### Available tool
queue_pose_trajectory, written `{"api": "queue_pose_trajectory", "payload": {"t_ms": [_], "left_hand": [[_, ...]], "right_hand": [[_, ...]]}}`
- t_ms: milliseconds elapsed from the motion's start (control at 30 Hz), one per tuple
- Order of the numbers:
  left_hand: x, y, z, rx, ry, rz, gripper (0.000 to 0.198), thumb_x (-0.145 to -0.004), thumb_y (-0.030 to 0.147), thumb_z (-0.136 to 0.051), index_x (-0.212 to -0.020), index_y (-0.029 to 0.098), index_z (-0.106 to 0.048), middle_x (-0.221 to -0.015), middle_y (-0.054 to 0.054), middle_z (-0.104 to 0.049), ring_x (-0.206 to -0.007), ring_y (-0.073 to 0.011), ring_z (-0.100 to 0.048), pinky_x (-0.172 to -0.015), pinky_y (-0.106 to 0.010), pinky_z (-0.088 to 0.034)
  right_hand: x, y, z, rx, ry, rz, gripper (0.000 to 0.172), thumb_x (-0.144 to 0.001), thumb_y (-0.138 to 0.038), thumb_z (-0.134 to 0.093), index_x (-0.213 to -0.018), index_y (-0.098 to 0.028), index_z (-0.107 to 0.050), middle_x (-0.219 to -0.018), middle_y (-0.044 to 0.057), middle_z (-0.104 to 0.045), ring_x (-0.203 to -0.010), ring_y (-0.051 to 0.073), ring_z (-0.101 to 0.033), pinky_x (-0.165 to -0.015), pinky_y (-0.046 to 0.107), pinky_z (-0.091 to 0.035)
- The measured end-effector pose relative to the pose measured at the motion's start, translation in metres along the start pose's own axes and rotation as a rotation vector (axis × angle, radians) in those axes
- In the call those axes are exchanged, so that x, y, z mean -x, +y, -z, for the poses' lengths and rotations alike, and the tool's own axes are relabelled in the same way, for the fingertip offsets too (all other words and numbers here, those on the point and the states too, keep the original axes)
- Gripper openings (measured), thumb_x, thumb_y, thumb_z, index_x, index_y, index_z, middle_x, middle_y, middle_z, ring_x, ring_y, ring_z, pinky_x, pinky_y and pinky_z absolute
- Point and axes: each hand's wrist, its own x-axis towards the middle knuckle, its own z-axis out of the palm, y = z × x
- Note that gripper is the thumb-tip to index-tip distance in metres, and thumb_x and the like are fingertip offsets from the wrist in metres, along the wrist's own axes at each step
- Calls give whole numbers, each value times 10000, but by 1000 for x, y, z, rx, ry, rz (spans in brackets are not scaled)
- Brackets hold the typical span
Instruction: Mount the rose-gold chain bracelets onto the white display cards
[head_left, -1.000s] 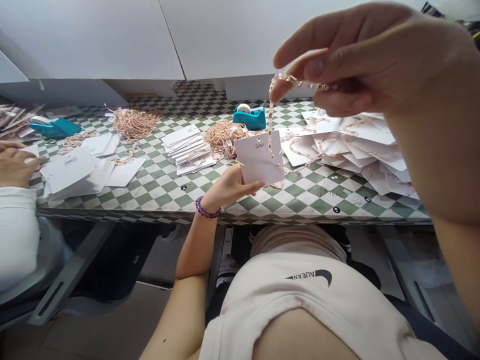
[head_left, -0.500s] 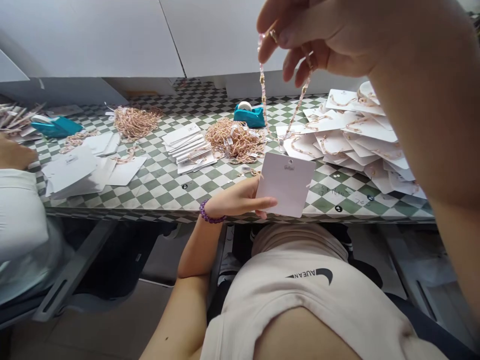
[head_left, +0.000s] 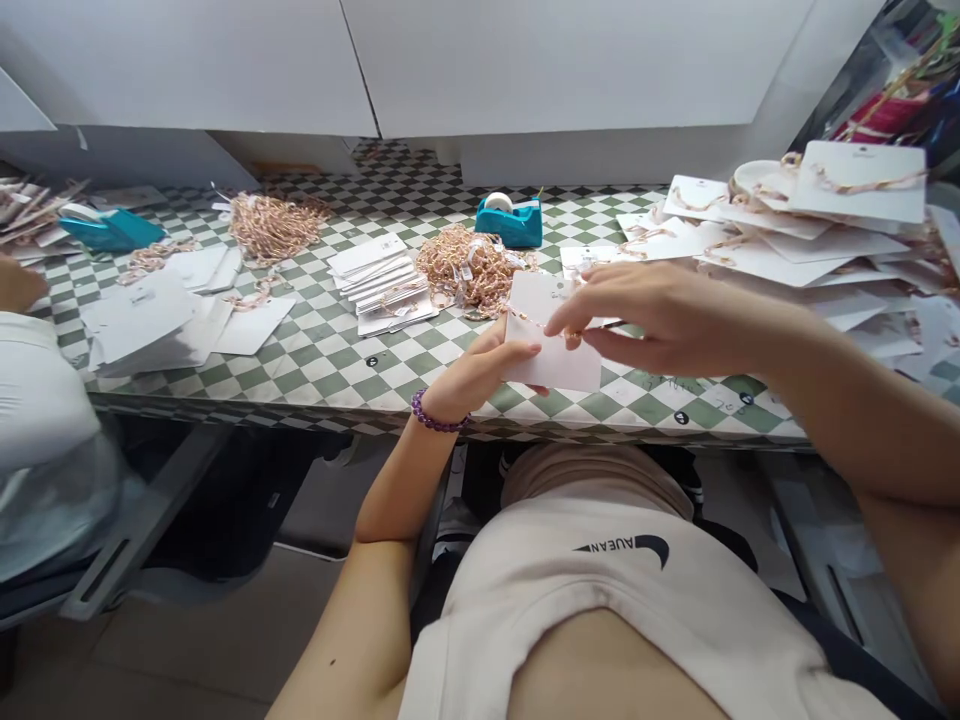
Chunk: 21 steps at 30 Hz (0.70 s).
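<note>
White card (head_left: 561, 372), gripped in left hand (head_left: 481, 374); bead strand (head_left: 525, 317), pinched by right hand (head_left: 664, 310), apparently being mounted; steady tension called for.

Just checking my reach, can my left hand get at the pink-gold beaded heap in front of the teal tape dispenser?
Probably yes: the beaded heap lies just beyond the left hand, nothing visibly blocking, though that hand grips a flat white card.

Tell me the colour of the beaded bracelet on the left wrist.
Purple; the beaded bracelet shows best in the head view.
</note>
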Motion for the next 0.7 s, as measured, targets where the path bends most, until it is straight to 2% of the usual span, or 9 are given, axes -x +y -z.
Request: {"api": "queue_pose_trajectory", "payload": {"t_ms": [67, 167, 233, 300, 367, 400, 500, 600, 700], "left_hand": [[-2, -1, 0, 50, 30, -21, 357, -725, 360, -800, -988, 183, -638, -925, -18, -731, -812, -162, -706, -626, -215, -580], [-6, -6, 0, 106, 112, -33, 344, -739, 417, -803, -945, 196, -640, -868, -5, -708, -825, -156, -689, -624, -204, -553], [-8, -11, -1, 92, 219, -53, 379, -779, 491, -776, -985, 205, -637, -858, 0, -699, -803, -154, -684, -635, -221, -565], [-8, -15, -5, 40, 291, -87, 415, -812, 545, -739, -1024, 205, -632, -911, -13, -714, -864, -179, -705, -712, -260, -601], [-5, -16, -12, -33, 267, -118, 467, -828, 600, -715, -1051, 197, -641, -1002, -37, -728, -995, -220, -712, -840, -310, -620], [-3, -16, -15, -70, 229, -135, 491, -841, 627, -698, -1068, 195, -652, -1050, -45, -728, -1062, -234, -701, -911, -330, -613], [3, -16, -23, -204, 86, -173, 481, -907, 637, -639, -1134, 215, -686, -1142, -47, -718, -1142, -236, -671, -1018, -340, -574], [5, -17, -23, -293, 18, -166, 450, -972, 592, -568, -1251, 258, -682, -1162, -51, -706, -1079, -216, -668, -935, -308, -590], [3, -16, -17, -308, 22, -179, 586, -967, 681, -490, -1311, 250, -686, -1104, -71, -682, -954, -182, -643, -777, -260, -587]], "right_hand": [[10, -1, -16, 77, 41, 4, 255, -1000, -201, -496, -1163, -229, -690, -967, 33, -726, -898, 178, -662, -805, 351, -538], [21, -3, -43, 222, 167, 67, 206, -992, -208, -516, -1114, -261, -674, -1018, 23, -725, -1046, 201, -654, -1074, 465, -490], [28, -3, -64, 271, 344, 40, 180, -972, -207, -563, -1099, -296, -656, -1129, 10, -707, -1174, 209, -624, -1164, 490, -428], [33, -4, -85, 198, 620, -118, 186, -966, -272, -605, -1145, -310, -632, -1293, 29, -649, -1306, 239, -559, -1171, 499, -424], [37, -8, -106, -50, 854, -354, 305, -965, -393, -617, -1250, -292, -581, -1389, 77, -589, -1335, 265, -544, -1114, 488, -488], [38, -12, -114, -238, 908, -446, 382, -961, -448, -618, -1295, -275, -547, -1385, 98, -591, -1298, 265, -577, -1055, 464, -538], [39, -23, -130, -746, 912, -588, 480, -914, -521, -680, -1266, -233, -527, -1213, 96, -686, -1082, 227, -692, -862, 365, -625], [44, -32, -133, -853, 962, -694, 455, -832, -532, -776, -1097, -222, -574, -1000, 52, -732, -892, 197, -717, -739, 313, -630], [52, -32, -135, -849, 1025, -762, 475, -787, -540, -815, -1058, -224, -585, -938, 45, -731, -789, 186, -699, -645, 301, -612]]}}
